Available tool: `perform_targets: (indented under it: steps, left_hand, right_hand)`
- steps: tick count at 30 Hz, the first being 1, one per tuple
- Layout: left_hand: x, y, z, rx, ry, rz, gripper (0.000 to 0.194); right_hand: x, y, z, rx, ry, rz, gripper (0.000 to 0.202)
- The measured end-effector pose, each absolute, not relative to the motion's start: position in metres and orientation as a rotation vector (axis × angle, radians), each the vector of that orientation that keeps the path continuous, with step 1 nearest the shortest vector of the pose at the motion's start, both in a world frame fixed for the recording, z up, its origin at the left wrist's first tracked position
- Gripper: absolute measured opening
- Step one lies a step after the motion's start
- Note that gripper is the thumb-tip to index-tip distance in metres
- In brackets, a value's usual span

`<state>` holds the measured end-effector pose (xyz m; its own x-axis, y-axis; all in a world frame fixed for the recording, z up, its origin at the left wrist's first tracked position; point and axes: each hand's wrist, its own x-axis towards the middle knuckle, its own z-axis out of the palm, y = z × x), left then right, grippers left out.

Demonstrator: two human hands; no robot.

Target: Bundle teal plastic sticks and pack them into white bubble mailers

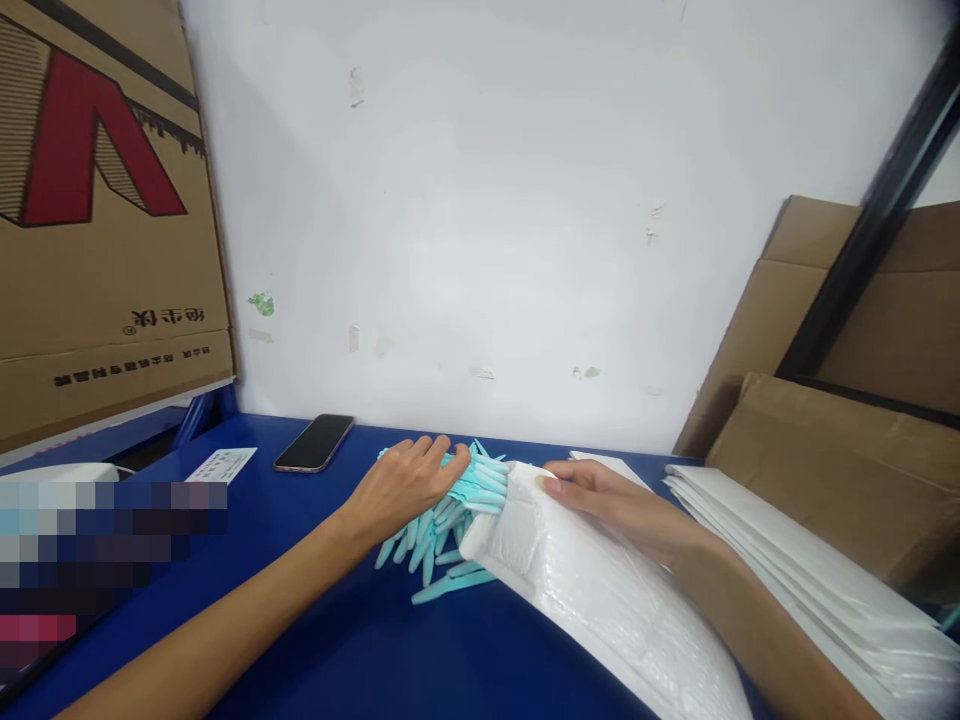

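My left hand is wrapped round a bunch of light teal sticks, whose ends point right into the mouth of a white padded envelope. The envelope's upper edge is pinched between the thumb and fingers of my right hand. More teal sticks lie in a loose pile on the blue table, below and beside my left hand. Part of the pile is hidden behind the hand and the envelope.
A phone and a printed card lie at the back left. A large carton stands at the left. At the right are stacked white envelopes and brown cardboard. A white wall rises behind the table.
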<state>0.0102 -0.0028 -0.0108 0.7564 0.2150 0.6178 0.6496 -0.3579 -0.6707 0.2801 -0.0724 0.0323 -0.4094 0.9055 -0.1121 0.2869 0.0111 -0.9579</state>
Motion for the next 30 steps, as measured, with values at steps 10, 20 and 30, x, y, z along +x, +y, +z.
perform_targets:
  steps: [10, 20, 30]
  left_hand:
    - [0.0113, -0.0041, -0.0131, -1.926, -0.675, -0.471, 0.034]
    - [0.0143, -0.0054, -0.0165, -1.917, -0.7, -0.455, 0.032]
    - [0.0092, -0.0031, -0.013, -2.002, -0.694, -0.474, 0.039]
  right_hand:
    - [0.277, -0.0703, 0.0294, -1.274, -1.692, 1.423, 0.047]
    - [0.2769, -0.069, 0.0289, -1.33, -1.842, 1.258, 0.053]
    - [0.2769, -0.0691, 0.0341, -1.386, -2.069, 1.036, 0.057]
